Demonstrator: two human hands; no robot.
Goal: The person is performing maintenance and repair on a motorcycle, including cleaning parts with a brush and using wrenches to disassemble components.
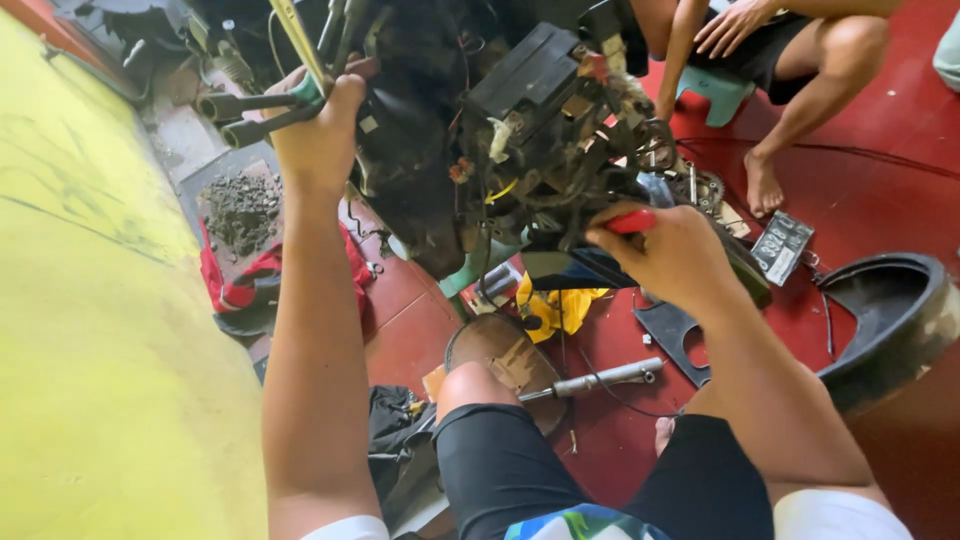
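Left hand (318,125) up high, clenched around a dark tube (262,104) on the dirty black engine block (480,130). Tube lying almost flat, long way going left to right, open end poking left. A second dark tube just under it, pointing the same way. A thin yellow-green bar (297,40) sticking up past the fingers, leaning a bit to the left.

Right hand (668,255) lower down, squeezed shut on a red-handled tool (632,221). Handle pointing right, front end hidden in the tangle of wires, so hard to tell the tip.

A flat grey box with a printed label (781,246) lying on the floor to the right, tilted. A yellow wrapper (560,305) under the engine. A metal rod (600,379) flat on the floor near the knee, long way left to right.

Red shiny floor (880,150). Big yellow panel (90,300) on the left side. Black curved cover (890,310) at the right. Another person's bare leg (800,110) and a teal stool (715,92) at the top.
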